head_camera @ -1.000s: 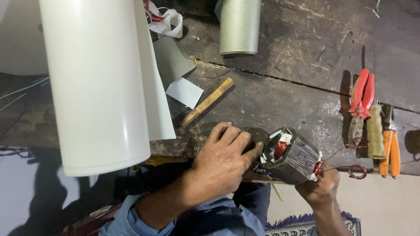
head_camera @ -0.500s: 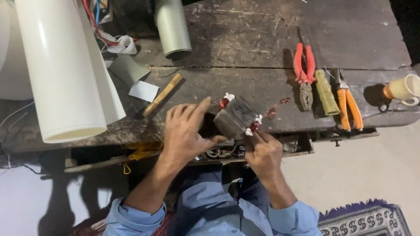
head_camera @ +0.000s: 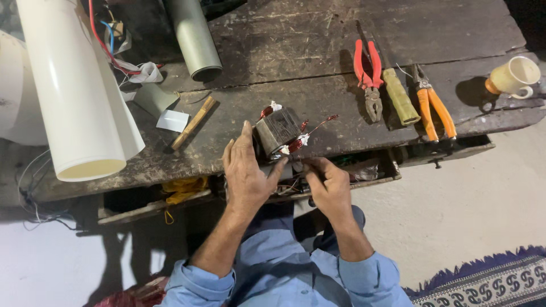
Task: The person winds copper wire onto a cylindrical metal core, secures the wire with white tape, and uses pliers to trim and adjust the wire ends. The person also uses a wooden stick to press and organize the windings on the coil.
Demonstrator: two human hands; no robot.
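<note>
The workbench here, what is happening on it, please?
A person in a blue shirt holds a small wound coil block with copper wire at the edge of a dark wooden bench. The left hand grips its side; the right hand works at the wire ends below it. Red pliers and orange cutters lie unused to the right.
</note>
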